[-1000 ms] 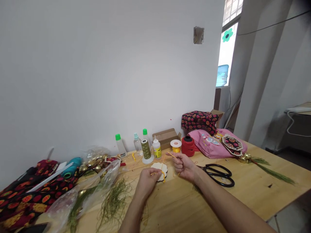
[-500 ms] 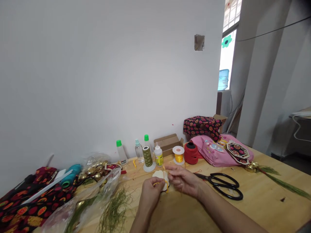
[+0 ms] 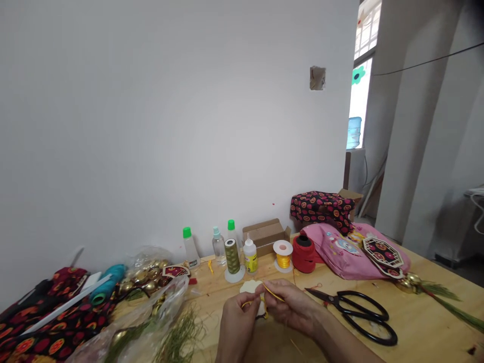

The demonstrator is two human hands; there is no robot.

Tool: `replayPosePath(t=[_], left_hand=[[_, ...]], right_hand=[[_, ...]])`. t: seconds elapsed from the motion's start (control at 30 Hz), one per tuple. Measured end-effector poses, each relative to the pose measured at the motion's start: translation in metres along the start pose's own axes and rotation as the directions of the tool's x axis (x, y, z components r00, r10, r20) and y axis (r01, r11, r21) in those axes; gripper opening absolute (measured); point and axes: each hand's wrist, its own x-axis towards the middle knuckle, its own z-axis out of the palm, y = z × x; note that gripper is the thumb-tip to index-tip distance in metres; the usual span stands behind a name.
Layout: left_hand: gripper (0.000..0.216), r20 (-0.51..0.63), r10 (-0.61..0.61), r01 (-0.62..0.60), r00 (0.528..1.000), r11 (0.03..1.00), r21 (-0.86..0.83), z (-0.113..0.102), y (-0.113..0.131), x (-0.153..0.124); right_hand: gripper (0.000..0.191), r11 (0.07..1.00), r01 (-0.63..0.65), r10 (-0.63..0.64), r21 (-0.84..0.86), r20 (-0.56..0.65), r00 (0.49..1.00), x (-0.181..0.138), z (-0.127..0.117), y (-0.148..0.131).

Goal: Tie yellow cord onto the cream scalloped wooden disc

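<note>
My left hand [image 3: 236, 322] and my right hand [image 3: 293, 307] meet low in the view over the wooden table [image 3: 416, 312]. Both pinch a thin yellow cord [image 3: 273, 293] that loops around a pale scalloped wooden piece [image 3: 250, 287], which lies partly hidden behind my fingers. My left fingers curl on the cord at the piece's near edge. My right fingers hold the cord's other stretch just right of it.
Black scissors [image 3: 359, 310] lie right of my hands. Behind stand a yellow cord spool [image 3: 283, 253], a red spool [image 3: 303, 253], an olive spool [image 3: 232, 257], small bottles [image 3: 219, 247] and a cardboard box [image 3: 264, 234]. Pink and patterned fabric [image 3: 351, 247] lies right, bagged gold bells [image 3: 145, 277] left.
My right hand has drawn in from the right and closed up to my left hand over the wooden piece. The camera has tilted up, so the table sits lower.
</note>
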Motion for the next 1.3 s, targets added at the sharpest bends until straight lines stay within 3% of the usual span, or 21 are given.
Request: replayPosePath(t=[0.13, 0.33, 0.57, 0.8, 0.9, 1.07, 1.3], left_hand=[[0.027, -0.016, -0.038, 0.037, 0.999, 0.998, -0.051, 0.001, -0.004, 0.001], [0.025, 0.046, -0.027, 0.032, 0.999, 0.992, -0.122, 0.005, -0.003, 0.0], [0.021, 0.057, -0.107, 0.117, 0.993, 0.966, -0.231, 0.005, -0.008, 0.004], [0.022, 0.073, -0.052, 0.064, 0.996, 0.983, -0.17, 0.005, -0.004, 0.001], [0.025, 0.065, -0.039, 0.046, 0.997, 0.994, -0.103, 0.004, -0.004, 0.0], [0.021, 0.014, -0.034, 0.035, 0.999, 0.999, -0.041, 0.002, -0.007, 0.002], [0.018, 0.009, -0.07, 0.071, 0.997, 0.991, -0.116, 0.0, -0.004, 0.003]], right_hand=[[0.021, 0.999, 0.035, -0.034, 0.031, -0.029, 0.999, 0.001, -0.005, -0.001], [0.016, 0.992, 0.121, -0.116, 0.038, -0.111, 0.987, 0.005, -0.008, 0.001], [0.011, 0.977, -0.037, 0.049, 0.212, -0.053, 0.997, 0.006, -0.012, -0.005], [0.013, 0.968, -0.012, 0.034, 0.25, -0.082, 0.996, 0.007, -0.013, -0.004], [0.018, 0.982, -0.03, 0.037, 0.189, -0.034, 0.999, 0.003, -0.009, -0.004], [0.032, 0.994, -0.082, 0.081, -0.07, -0.014, 0.997, -0.004, 0.002, -0.002], [0.053, 0.901, -0.039, 0.025, -0.431, -0.038, 0.999, -0.005, 0.008, 0.007]])
